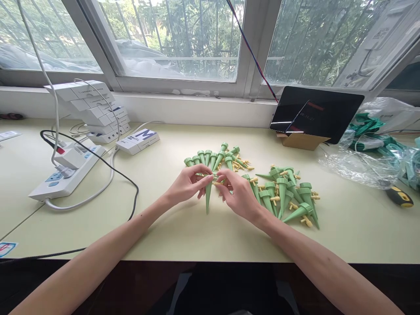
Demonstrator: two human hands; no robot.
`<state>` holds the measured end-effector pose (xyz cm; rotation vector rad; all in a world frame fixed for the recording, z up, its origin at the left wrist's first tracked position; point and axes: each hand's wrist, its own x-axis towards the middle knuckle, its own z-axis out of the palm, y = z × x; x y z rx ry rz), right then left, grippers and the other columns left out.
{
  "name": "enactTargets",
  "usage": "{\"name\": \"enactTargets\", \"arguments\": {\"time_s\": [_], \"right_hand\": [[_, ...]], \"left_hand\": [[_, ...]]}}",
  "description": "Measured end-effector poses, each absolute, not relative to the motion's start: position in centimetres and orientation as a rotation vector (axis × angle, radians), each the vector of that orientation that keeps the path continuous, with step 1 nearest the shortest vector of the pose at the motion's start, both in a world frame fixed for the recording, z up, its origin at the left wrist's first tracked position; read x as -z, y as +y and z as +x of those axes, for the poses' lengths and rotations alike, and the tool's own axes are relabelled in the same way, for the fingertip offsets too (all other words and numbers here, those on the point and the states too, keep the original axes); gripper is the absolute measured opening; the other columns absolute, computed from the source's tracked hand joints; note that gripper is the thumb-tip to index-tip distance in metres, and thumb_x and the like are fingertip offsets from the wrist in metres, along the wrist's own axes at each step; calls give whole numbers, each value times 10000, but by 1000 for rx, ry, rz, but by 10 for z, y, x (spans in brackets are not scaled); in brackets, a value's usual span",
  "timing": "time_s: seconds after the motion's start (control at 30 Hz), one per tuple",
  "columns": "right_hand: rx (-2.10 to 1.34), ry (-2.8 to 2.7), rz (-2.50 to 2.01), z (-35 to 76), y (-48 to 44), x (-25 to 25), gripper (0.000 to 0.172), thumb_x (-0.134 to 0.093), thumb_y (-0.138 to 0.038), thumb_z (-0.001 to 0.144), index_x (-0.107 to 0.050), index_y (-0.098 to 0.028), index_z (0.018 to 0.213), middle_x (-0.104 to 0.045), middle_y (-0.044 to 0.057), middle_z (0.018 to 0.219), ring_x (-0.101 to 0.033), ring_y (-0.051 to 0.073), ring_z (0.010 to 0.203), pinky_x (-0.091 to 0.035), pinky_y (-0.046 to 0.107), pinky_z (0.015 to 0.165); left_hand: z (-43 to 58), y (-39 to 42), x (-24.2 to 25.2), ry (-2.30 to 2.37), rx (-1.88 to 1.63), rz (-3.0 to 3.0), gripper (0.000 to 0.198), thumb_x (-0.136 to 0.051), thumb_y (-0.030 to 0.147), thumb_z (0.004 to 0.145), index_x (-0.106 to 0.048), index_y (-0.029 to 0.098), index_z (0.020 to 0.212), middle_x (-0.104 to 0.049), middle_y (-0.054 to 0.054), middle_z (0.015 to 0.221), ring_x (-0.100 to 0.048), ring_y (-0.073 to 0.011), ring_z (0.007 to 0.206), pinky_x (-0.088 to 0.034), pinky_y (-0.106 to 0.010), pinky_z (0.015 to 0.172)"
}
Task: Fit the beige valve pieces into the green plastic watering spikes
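Note:
Between my fingertips a green plant watering spike (208,201) hangs point down, just above or touching the table. My left hand (187,186) pinches it near its top with thumb and forefinger. My right hand (239,192) is closed at the same upper end, where a bit of a small yellow valve shows at its fingertips; the fingers partly hide it. Behind my hands lies a fanned row of green spikes (201,155) with several yellow valves (243,162) beside it. A heap of green spikes (281,188) with yellow valves among them lies right of my right hand.
A power strip (65,173) with cables and stacked white boxes (98,109) stand left; a single white box (138,141) lies nearer. A tablet (318,113) leans on a cardboard stand (305,142). Plastic bags (370,162) and a yellow-black tool (399,197) lie right.

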<state>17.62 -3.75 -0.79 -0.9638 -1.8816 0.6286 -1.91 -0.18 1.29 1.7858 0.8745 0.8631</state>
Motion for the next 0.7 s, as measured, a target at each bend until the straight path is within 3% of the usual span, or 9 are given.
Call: {"name": "enactTargets", "arguments": {"time_s": [0.33, 0.7], "right_hand": [[-710, -1849, -941, 176, -39, 8, 140, -524, -213, 957, -534, -212, 1097, -627, 39, 908, -602, 105, 576, -564, 265, 574], [-790, -1840, -915, 175, -40, 7, 220, -516, -176, 949, -516, -211, 1166, -653, 28, 890, -650, 113, 634, -588, 285, 665]], "left_hand": [[-18, -4, -16, 876, -897, 1778, 280, -644, 414, 892, -618, 143, 960, -600, 3, 706, -591, -94, 477, -488, -213, 416], [-20, -4, -18, 899, -937, 1760, 271, -646, 403, 892, -626, 139, 950, -588, 1, 700, -579, -95, 470, -484, -219, 404]]}}
